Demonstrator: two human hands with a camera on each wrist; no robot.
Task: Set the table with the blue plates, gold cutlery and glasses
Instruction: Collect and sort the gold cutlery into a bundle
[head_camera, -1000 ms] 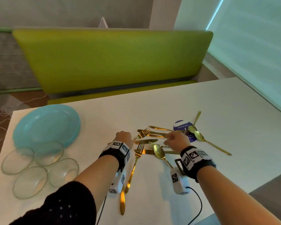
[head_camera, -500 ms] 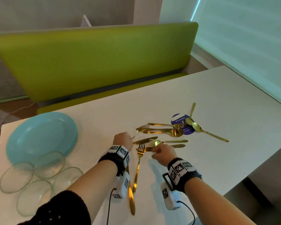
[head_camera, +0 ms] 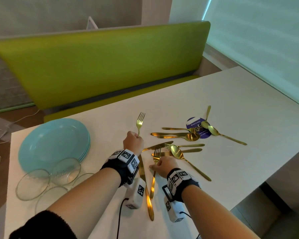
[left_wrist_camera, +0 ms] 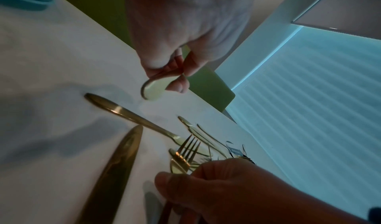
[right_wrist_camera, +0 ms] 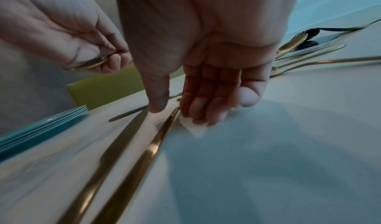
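Note:
My left hand grips the handle of a gold fork and holds it off the white table, tines pointing away. The handle end sticks out below the curled fingers of my left hand. My right hand reaches down on a second gold fork lying flat. In the right wrist view its fingertips touch that fork's handle, with the thumb a little apart on the other side. A gold knife lies just left of it. Stacked blue plates sit at the far left, with several clear glass dishes in front.
Loose gold knives, forks and spoons lie scattered right of my hands, some over a round purple sticker. A green bench runs along the far side. The table's right edge drops to the floor.
My left hand has lifted a fork out of the pile and raised it. My right hand has drawn back toward me onto the fork that lies beside the knife.

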